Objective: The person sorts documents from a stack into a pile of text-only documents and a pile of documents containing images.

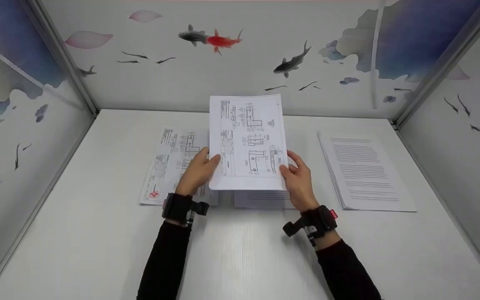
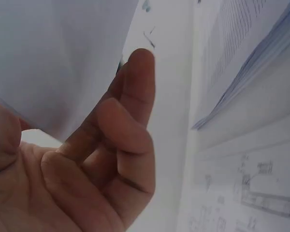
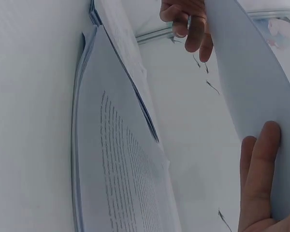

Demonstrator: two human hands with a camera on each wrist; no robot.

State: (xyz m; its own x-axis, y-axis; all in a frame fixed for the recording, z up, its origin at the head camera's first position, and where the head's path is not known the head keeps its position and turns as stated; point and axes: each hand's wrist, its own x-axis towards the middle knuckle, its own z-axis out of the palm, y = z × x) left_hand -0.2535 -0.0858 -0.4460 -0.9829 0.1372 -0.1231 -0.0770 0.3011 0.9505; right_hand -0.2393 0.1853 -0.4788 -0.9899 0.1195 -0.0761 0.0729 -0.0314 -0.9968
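Observation:
A paper sheet with technical drawings is held up above the table, its printed side facing the head camera. My left hand pinches its left edge, thumb in front and fingers behind. On the opposite edge my right hand grips it the same way. The sheet's blank back shows in the right wrist view. Whether it is one sheet or several cannot be told. Below and left lies a stack of drawing sheets, partly covered by my left hand. Directly beneath, a stack of text pages is mostly hidden.
Another stack of text pages lies on the right of the white table. Panels with painted fish enclose the table at the back and sides. Both wrists wear black camera straps.

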